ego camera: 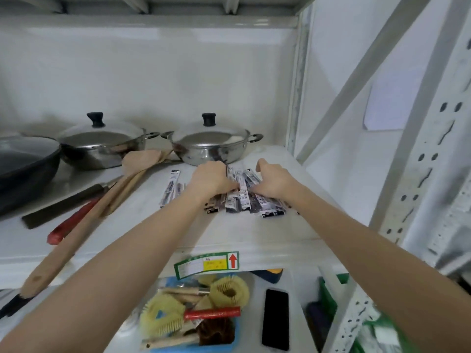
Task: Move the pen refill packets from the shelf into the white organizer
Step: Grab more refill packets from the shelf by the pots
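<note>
A: On the white shelf (254, 233), refill packets (244, 197) lie bunched, long axes running front-to-back.
B: Yep, left hand (211, 178) and right hand (274, 180) each have a grip clenched on them, pots (209, 141) behind.

Both hands (244, 180) gathering refill packets (244, 200) on shelf (229, 233), steel pots (209, 146) behind

A storeroom: white metal shelving (418, 174) holds lidded pots (209, 146); a stock label (207, 264) marks the edge.
</note>
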